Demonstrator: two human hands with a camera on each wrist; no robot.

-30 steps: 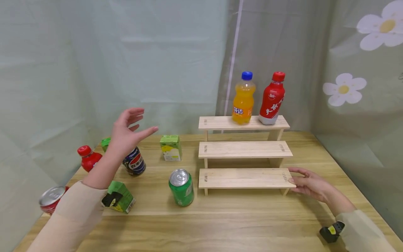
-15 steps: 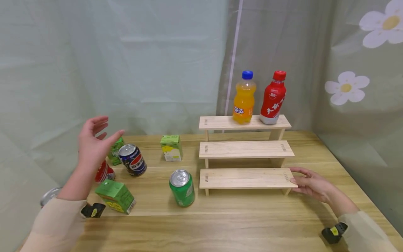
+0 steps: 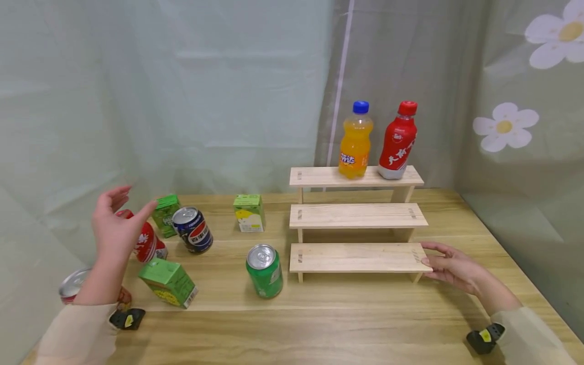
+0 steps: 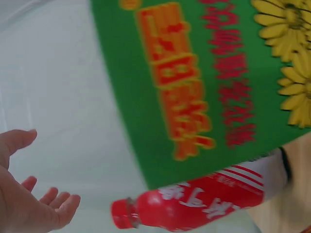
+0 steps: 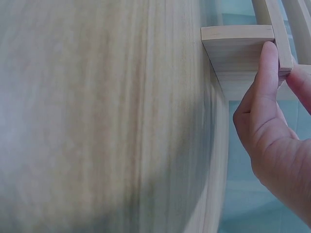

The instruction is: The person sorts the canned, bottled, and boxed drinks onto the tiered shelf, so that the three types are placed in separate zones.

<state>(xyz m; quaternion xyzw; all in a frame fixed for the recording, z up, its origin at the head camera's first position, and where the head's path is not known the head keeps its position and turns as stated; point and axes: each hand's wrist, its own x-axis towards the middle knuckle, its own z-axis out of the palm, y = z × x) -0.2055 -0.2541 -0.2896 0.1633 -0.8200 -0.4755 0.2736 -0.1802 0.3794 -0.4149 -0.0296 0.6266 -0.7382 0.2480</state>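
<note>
My left hand point(image 3: 116, 223) is raised at the left with thumb and fingers spread, nothing between them. Behind it stands a red-capped drink bottle point(image 3: 148, 246), partly hidden by the hand. In the left wrist view, that bottle point(image 4: 194, 206) shows apart from the fingertips, and a green juice carton point(image 4: 170, 87) fills the foreground. My right hand point(image 3: 451, 266) pinches the right end of the lowest board of a wooden three-step shelf point(image 3: 356, 257), thumb on top. The right wrist view has the fingers point(image 5: 268, 63) under the board's end.
An orange soda bottle point(image 3: 355, 152) and another red bottle point(image 3: 397, 147) occupy the top step. Left of the shelf stand a green can point(image 3: 264, 274), a pear carton point(image 3: 249, 214), a dark blue cola can point(image 3: 193, 233) and a green carton point(image 3: 165, 215). A red can point(image 3: 73, 285) is partly behind my left forearm.
My left hand has moved left and down from over the dark blue can to beside the red-capped bottle. The right hand keeps its hold on the shelf.
</note>
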